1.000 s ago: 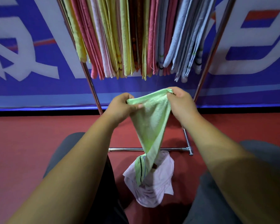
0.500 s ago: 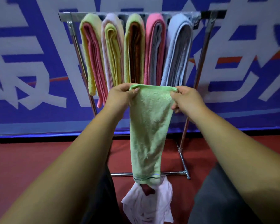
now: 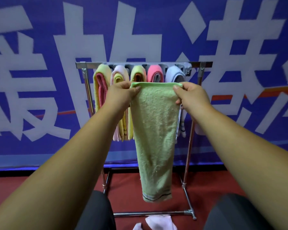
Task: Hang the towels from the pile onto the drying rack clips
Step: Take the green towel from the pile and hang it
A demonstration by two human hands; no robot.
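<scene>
A light green towel hangs full length in front of me, its top edge stretched flat. My left hand pinches the top left corner and my right hand pinches the top right corner. Behind it stands the metal drying rack with several folded towels in yellow, pink, orange and pale blue hanging from its top bar. The held towel's top edge is below the bar, covering the middle of those towels. On the floor near me lies the white towel pile.
A blue banner with large white characters fills the background. The rack's legs and base bar stand on a red floor. My dark-trousered knees frame the bottom of the view.
Both hands have lifted the green towel higher and spread its top edge wider. Its lower end has come clear of the white pile, and my view has tilted up toward the rack's top bar.
</scene>
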